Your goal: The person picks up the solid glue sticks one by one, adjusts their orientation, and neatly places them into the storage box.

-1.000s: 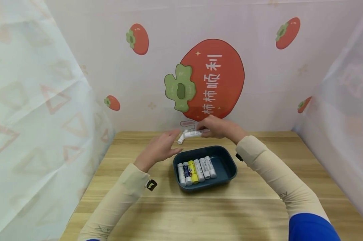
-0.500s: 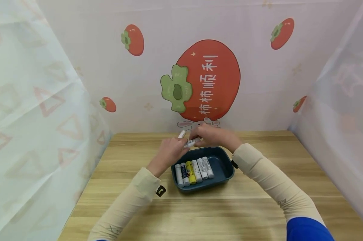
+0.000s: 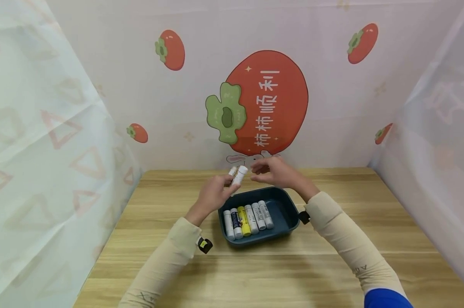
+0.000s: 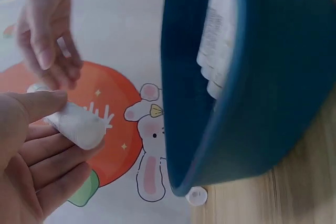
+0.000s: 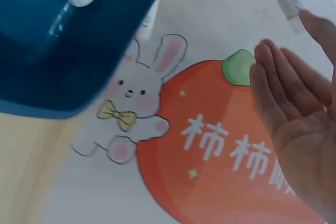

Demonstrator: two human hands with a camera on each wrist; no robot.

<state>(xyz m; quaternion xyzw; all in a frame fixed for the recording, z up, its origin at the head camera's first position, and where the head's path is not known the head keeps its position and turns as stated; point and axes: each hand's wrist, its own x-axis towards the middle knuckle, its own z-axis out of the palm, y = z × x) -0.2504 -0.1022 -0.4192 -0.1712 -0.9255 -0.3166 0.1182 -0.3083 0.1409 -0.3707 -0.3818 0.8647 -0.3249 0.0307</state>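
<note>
My left hand (image 3: 212, 192) pinches a white glue stick (image 3: 239, 174) between thumb and fingers, tilted up above the back edge of a dark blue tray (image 3: 285, 216). In the left wrist view the glue stick (image 4: 79, 124) lies across the fingers under the thumb. To its right, my right hand (image 3: 279, 172) holds nothing; its fingers (image 5: 286, 90) are loosely extended, apart from the glue stick. Inside the tray, several glue sticks lie side by side at the left: white ones, a dark blue one (image 3: 237, 222) and a yellow one (image 3: 243, 220).
Another white glue stick (image 3: 232, 170) lies on the wooden table (image 3: 255, 273) behind the tray, partly hidden by the left hand. The tray's right part is bare. A white cloth backdrop (image 3: 324, 145) printed with persimmons rises at the table's back edge.
The glue stick was in the right hand a second ago. Both hands met over the tray's back edge; now the left holds it and the right has let go and drawn back slightly.
</note>
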